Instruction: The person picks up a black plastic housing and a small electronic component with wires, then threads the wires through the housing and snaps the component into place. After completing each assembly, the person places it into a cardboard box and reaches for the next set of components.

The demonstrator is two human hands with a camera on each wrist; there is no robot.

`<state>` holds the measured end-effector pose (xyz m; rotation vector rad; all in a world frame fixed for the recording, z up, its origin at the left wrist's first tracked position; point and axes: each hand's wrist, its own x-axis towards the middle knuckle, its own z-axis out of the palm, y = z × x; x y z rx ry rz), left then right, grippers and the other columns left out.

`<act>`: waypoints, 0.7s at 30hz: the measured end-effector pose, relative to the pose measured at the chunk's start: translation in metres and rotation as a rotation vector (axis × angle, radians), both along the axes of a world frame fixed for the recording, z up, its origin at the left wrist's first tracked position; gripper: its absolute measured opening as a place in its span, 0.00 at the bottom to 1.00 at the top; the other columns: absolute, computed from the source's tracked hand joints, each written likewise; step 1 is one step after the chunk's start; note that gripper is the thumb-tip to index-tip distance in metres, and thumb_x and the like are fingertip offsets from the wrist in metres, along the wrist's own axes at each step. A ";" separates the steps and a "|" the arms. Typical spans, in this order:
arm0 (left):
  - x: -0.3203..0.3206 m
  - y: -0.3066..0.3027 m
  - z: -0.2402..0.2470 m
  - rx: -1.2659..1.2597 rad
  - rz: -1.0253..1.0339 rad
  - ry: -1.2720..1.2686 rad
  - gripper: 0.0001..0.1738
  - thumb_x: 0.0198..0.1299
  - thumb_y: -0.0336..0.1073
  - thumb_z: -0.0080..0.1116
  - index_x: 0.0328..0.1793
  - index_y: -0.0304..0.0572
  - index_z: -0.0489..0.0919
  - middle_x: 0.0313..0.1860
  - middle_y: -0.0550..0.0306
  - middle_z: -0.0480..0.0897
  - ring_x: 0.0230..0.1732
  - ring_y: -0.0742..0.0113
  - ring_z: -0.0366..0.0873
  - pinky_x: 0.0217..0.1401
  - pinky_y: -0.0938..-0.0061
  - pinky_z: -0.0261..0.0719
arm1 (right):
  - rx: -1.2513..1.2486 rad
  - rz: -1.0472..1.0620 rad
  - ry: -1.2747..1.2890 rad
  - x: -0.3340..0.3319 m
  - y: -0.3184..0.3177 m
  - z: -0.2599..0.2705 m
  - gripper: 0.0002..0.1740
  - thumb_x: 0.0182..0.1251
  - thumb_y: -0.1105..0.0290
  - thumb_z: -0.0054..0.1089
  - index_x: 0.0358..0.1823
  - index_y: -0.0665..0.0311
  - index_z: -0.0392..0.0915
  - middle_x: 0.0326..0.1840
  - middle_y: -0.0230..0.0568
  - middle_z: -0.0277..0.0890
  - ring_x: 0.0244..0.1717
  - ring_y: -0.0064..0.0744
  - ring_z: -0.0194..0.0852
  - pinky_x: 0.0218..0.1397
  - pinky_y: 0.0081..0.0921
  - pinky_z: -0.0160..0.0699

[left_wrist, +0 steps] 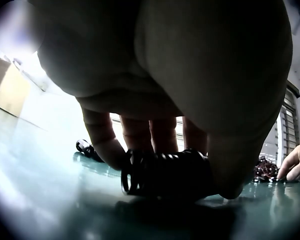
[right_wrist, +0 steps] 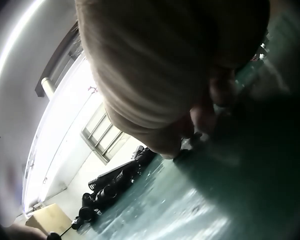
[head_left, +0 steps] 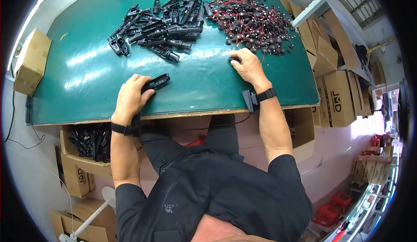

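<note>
My left hand [head_left: 129, 96] grips a black plastic housing [head_left: 158, 82] at the near part of the green table. Thumb and fingers lie on either side of it, and its hollow inner side faces up. Seen from the left wrist, a ribbed sleeve [left_wrist: 162, 172] on this housing shows close over the tabletop. Farther right, my right hand [head_left: 251, 70] pinches a small dark part [head_left: 235, 60] between thumb and fingers, just above the table; most of it is hidden. Beyond that hand lies a heap of round black parts with red wires [head_left: 254, 23].
A pile of similar black housings [head_left: 167, 29] lies at the back middle of the green table [head_left: 78, 90]. One carton [head_left: 32, 62] stands at the left edge. Below the front edge sits an open box of black parts [head_left: 89, 142]. More cartons [head_left: 336, 98] stand right.
</note>
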<state>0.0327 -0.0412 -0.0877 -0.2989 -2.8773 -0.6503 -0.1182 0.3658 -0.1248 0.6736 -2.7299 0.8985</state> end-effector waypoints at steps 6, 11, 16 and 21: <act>0.027 0.031 -0.013 0.110 0.026 0.094 0.22 0.59 0.33 0.77 0.61 0.40 0.86 0.50 0.46 0.85 0.54 0.42 0.82 0.59 0.55 0.81 | 0.116 -0.032 0.049 0.012 -0.018 -0.001 0.14 0.69 0.66 0.70 0.53 0.60 0.89 0.51 0.47 0.84 0.50 0.50 0.86 0.55 0.41 0.86; 0.032 0.039 -0.021 0.155 0.062 0.141 0.22 0.59 0.33 0.77 0.61 0.40 0.86 0.50 0.47 0.86 0.54 0.43 0.82 0.60 0.55 0.81 | -0.062 0.036 -0.019 0.020 -0.033 0.006 0.12 0.71 0.67 0.70 0.53 0.61 0.88 0.47 0.41 0.83 0.44 0.38 0.83 0.52 0.33 0.85; 0.032 0.041 -0.030 0.169 0.080 0.193 0.23 0.60 0.33 0.77 0.62 0.41 0.86 0.52 0.48 0.86 0.55 0.45 0.82 0.61 0.56 0.80 | -0.345 0.121 -0.178 0.027 -0.039 0.013 0.10 0.77 0.70 0.69 0.53 0.64 0.87 0.45 0.31 0.82 0.39 0.21 0.77 0.44 0.23 0.82; 0.033 0.043 -0.036 0.195 0.108 0.221 0.23 0.61 0.32 0.75 0.63 0.40 0.86 0.54 0.48 0.87 0.56 0.45 0.82 0.63 0.57 0.79 | -0.925 0.170 -0.787 0.036 -0.038 0.017 0.10 0.78 0.73 0.69 0.56 0.66 0.85 0.48 0.29 0.83 0.37 0.17 0.77 0.39 0.18 0.80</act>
